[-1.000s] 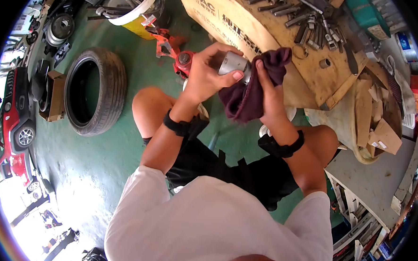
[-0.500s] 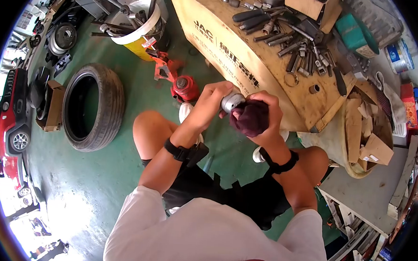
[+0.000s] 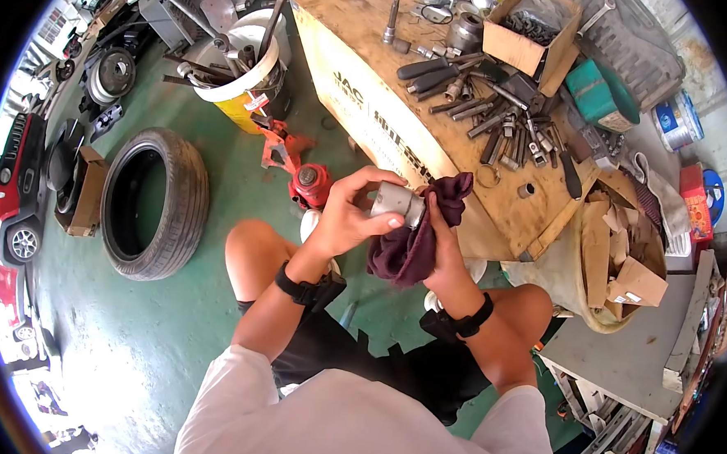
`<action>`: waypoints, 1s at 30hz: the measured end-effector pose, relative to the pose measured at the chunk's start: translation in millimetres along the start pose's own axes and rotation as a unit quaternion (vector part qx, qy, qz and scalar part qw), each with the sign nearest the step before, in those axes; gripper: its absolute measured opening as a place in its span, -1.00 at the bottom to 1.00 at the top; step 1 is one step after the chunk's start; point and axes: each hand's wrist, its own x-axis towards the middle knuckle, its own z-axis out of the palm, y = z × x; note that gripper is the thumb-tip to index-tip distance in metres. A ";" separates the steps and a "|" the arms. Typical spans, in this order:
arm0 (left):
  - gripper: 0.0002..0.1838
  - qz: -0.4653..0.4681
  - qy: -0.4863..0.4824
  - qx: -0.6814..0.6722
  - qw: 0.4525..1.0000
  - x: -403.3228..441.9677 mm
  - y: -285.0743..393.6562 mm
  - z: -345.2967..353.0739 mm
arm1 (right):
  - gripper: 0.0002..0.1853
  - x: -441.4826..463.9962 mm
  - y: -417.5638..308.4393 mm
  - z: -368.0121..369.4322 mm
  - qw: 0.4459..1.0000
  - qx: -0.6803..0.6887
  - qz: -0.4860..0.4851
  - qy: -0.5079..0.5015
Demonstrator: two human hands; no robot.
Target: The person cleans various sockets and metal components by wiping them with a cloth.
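Between my hands, above my knees, is a silver metal socket [image 3: 394,202], lying sideways. My left hand [image 3: 349,214] grips its outer end, thumb below and fingers above. A dark maroon cloth [image 3: 403,252] hangs at the socket's right end, bunched against it. My right hand [image 3: 442,241] holds this cloth, with the thumb along its front; part of the fingers is hidden behind it. The wooden crate [image 3: 369,116] with printed lettering stands just beyond my hands.
Tools and sockets [image 3: 509,124] lie on the crate top beside a cardboard box [image 3: 513,47]. A red jack [image 3: 310,183] and a bucket of tools [image 3: 243,89] stand ahead. A tire [image 3: 192,210] is at left, a bag of cardboard [image 3: 594,297] at right.
The view has tilted up, showing more of the crate top. The socket was turned end-on half a second ago and now lies sideways; the cloth, bunched up then, hangs open below it.
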 end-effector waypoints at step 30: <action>-0.54 -0.039 -0.004 -0.238 0.970 -0.1 -13.9 8.9 | -0.74 4.2 -15.8 -4.9 0.957 -0.224 -0.171 -0.068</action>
